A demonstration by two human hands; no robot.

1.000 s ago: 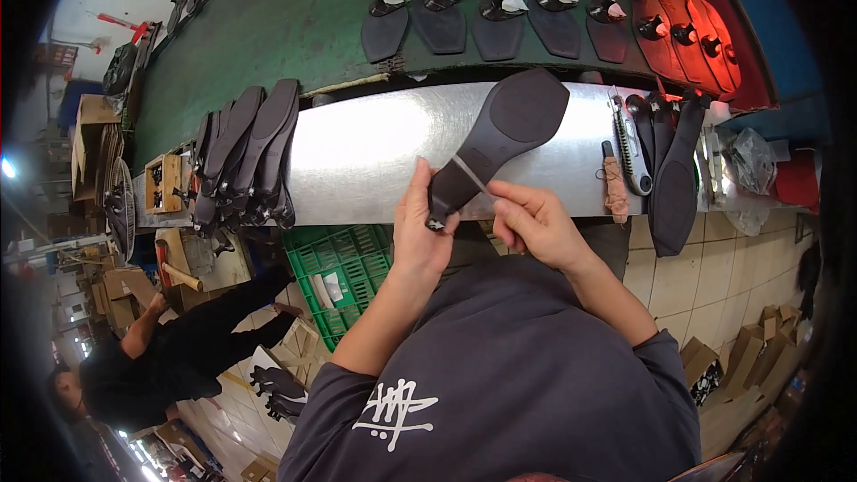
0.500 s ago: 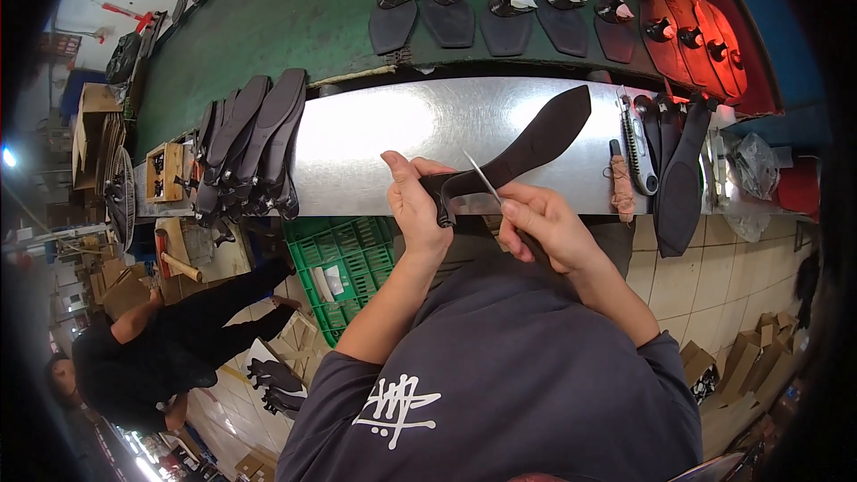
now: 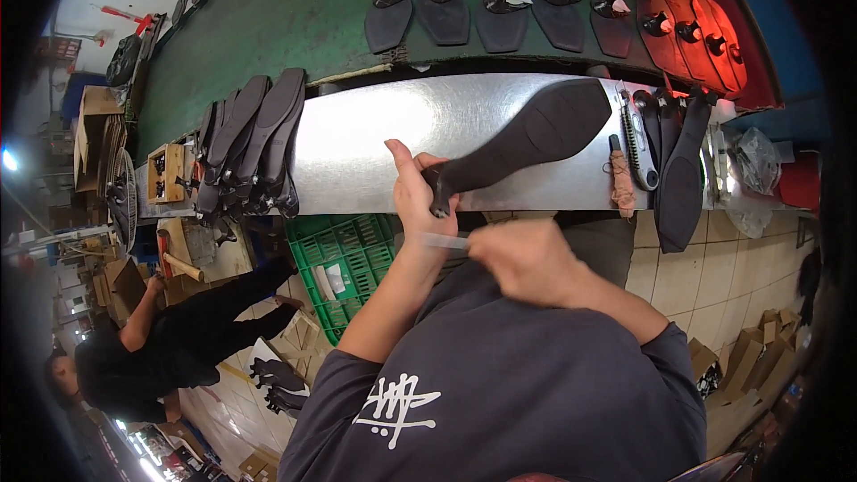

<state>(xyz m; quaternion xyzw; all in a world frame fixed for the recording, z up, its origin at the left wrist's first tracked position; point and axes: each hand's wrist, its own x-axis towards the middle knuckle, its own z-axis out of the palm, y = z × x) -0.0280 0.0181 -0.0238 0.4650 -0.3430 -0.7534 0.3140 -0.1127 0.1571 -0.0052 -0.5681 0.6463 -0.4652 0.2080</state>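
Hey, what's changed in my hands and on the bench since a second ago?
Your right hand has drawn the thin-bladed knife off the dark sandal, toward your body; its blurred blade now shows across your left wrist. The sandal's wide end has swung rightward. Nothing was let go: your left hand still holds the narrow end. The sandal pile and snap-off cutter stayed put.

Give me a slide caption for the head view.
Left hand holding a dark sole over a metal worktop, right hand gripping a blurred thin tool.
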